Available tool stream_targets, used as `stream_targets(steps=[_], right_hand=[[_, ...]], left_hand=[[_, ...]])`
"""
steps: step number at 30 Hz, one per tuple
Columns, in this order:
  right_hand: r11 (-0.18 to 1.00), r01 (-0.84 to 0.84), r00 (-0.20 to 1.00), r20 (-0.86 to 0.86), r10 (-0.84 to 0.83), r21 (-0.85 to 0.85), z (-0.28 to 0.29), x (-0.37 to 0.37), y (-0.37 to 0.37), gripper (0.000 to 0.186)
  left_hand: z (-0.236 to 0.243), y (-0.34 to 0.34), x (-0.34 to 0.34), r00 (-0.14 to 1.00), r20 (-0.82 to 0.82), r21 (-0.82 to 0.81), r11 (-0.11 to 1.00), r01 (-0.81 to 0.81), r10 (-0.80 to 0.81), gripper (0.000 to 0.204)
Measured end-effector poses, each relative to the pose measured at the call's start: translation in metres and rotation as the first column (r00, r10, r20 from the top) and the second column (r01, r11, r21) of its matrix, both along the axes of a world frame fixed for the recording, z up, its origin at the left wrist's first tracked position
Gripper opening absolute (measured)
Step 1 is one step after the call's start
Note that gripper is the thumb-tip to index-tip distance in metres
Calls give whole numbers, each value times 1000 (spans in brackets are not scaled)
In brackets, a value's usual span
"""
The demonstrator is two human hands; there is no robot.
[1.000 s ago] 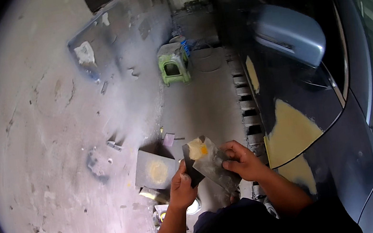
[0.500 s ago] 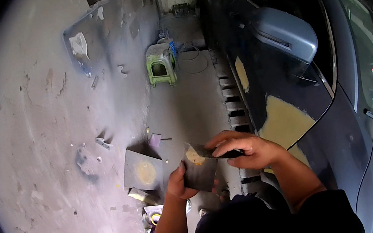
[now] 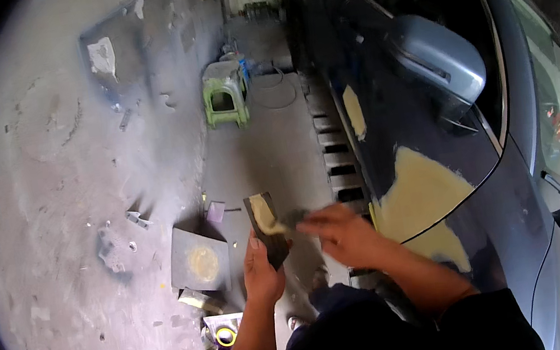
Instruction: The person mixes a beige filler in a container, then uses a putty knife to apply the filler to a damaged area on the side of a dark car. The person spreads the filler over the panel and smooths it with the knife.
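Note:
My left hand [image 3: 263, 273] grips a dark, flat rectangular board [image 3: 277, 250] from its near end. On the board's far part lies a strip of yellow body filler [image 3: 262, 212], and some of it stretches off the right edge. A thin spreader [image 3: 293, 221], smeared by motion, touches or nearly touches that filler. Its other end is pinched in my right hand [image 3: 344, 235], fingers closed. To the right, a dark grey car door [image 3: 394, 114] carries a large yellow filler patch [image 3: 418, 187], with a narrower patch [image 3: 354, 112] farther off.
The silver side mirror [image 3: 447, 59] juts out at the right. On the left, a grey square plate [image 3: 180, 259] bears a dried yellow smear, near a roll of yellow tape [image 3: 226, 336]. A green stool [image 3: 224, 95] stands ahead beside the wall. Slotted grating [image 3: 327, 121] runs along the car.
My right hand has drawn the spreader back toward the board's right edge. The board is turned more upright, and its filler shows as a longer strip. The whole view has shifted slightly.

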State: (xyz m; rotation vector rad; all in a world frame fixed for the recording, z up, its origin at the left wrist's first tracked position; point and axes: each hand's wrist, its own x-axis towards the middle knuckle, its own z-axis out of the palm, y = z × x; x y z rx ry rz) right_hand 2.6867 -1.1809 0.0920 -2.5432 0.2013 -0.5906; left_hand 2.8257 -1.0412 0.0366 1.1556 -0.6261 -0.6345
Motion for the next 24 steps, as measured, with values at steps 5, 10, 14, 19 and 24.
stream_targets(steps=[5, 10, 14, 19, 24], right_hand=[[992, -75, 992, 107, 64, 104, 12, 46, -36, 46], [956, -293, 928, 231, 293, -34, 26, 67, -106, 51], [901, -432, 879, 237, 414, 26, 40, 103, -161, 52], [912, -396, 913, 156, 378, 108, 9, 133, -220, 48], [192, -198, 973, 216, -78, 961, -9, 139, -240, 51]], left_hand=[[19, -45, 22, 979, 188, 98, 990, -97, 77, 49], [4, -60, 89, 655, -596, -301, 886, 354, -464, 69], [4, -98, 109, 496, -542, -507, 735, 450, -678, 70], [2, -129, 133, 481, -543, -501, 726, 472, -688, 71], [27, -172, 169, 777, -486, -315, 910, 271, -400, 73]])
